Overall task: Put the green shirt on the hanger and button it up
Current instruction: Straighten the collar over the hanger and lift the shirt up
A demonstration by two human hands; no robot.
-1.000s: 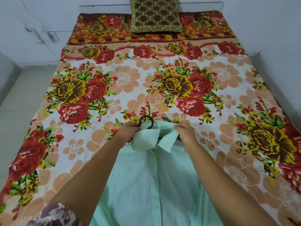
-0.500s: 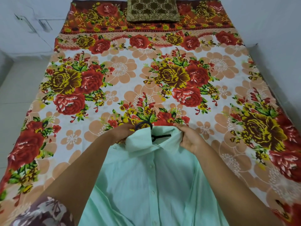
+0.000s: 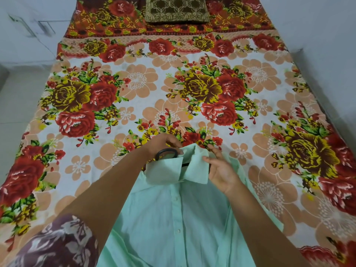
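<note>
Fingers [image 3: 174,144] pinching collar [image 3: 185,171], hanger [image 3: 166,152] mostly hidden — hook showing

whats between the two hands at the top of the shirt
In the head view, the green shirt's collar and the black hanger's hook lie between the left hand and the right hand.

One head-worn wide-angle camera looks forward and steeply down, close over both forearms. The floral-sheeted bed [image 3: 134,81] fills the frame, its brown patterned cushion [image 3: 177,9] at top centre.
</note>
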